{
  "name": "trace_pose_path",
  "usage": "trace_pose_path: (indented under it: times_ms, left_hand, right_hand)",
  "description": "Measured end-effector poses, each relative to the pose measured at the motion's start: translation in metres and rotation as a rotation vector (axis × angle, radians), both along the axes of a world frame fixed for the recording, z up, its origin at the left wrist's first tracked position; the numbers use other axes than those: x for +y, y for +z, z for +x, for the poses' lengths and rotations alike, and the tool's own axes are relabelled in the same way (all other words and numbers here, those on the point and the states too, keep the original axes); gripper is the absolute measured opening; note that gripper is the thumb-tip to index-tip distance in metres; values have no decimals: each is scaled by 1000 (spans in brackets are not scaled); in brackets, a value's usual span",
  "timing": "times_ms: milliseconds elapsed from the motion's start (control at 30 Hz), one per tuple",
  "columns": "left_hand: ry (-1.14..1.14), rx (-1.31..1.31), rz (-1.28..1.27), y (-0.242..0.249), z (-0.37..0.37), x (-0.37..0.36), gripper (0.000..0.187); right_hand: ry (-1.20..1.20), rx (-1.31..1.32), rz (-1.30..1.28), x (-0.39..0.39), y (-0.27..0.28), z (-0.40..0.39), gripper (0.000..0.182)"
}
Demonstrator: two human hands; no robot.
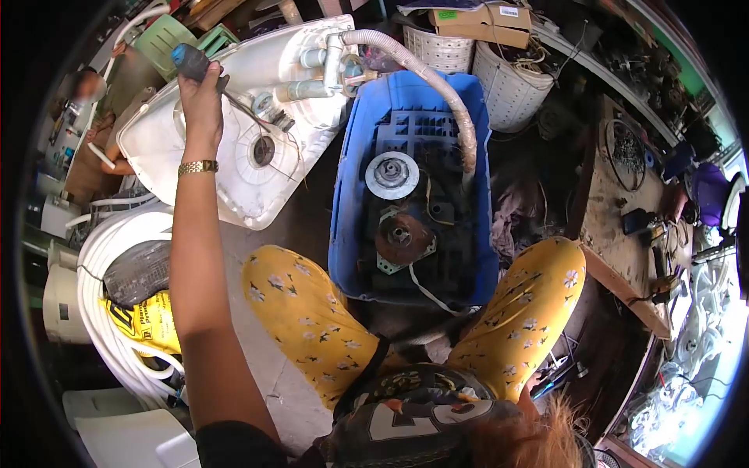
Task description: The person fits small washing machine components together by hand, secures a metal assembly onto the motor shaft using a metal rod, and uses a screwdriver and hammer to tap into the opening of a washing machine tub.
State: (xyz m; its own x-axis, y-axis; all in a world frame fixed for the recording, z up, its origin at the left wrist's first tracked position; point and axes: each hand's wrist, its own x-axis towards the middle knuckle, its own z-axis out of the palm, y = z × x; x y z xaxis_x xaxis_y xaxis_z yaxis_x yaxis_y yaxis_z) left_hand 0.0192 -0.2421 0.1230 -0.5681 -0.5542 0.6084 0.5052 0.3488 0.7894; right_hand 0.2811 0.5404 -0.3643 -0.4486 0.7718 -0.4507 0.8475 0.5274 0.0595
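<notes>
My left hand [203, 97] is raised at the upper left, its fingers closed around a dark tool with a blue end [189, 61]. Beneath it lies a white plastic machine panel [234, 187] with loose wires and pipe fittings. Between my knees stands a blue plastic housing [339, 226], holding a round white pulley [392, 175] and a brown motor part [402, 238]. A ribbed hose [437, 78] arches from the panel's fittings into the housing. Only a bit of skin of my right hand [529, 404] shows beside my right thigh; its fingers are hidden.
A white hose coil [97, 312] and a yellow bag [148, 321] lie at the left. A wooden bench [620, 257] stands at the right, near hand tools [555, 382] on the floor. White baskets [507, 90] are behind the housing. Another person's hand [101, 125] is at the upper left.
</notes>
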Motion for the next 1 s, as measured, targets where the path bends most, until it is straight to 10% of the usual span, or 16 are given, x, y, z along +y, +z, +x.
trace_pose_path:
  times_ms: [200,333,533,633,700,900,1000]
  left_hand:
    - [108,-42,-110,-12,-14,-15,27]
    - [87,-95,-149,-22,-17,-18,30]
    - [129,-119,-206,-22,-20,-21,31]
    - [134,-97,-260,-13,-15,-19,27]
    - [135,-99,-243,-13,-12,-16,25]
    - [167,-43,-162,-23,-4,-21,22]
    - [172,-16,-134,-21,-1,-22,20]
  right_hand:
    - [-109,131,-103,27,19,0,39]
    - [-281,771,-592,65,44,7,30]
    - [294,1266,-368,95,138,-78,36]
    - [197,1241,-440,17,271,-149,37]
    - [645,1381,-163,50,279,-210,46]
    - [840,1295,-240,-73,399,-320,52]
    - [689,1306,-701,-197,463,-333,51]
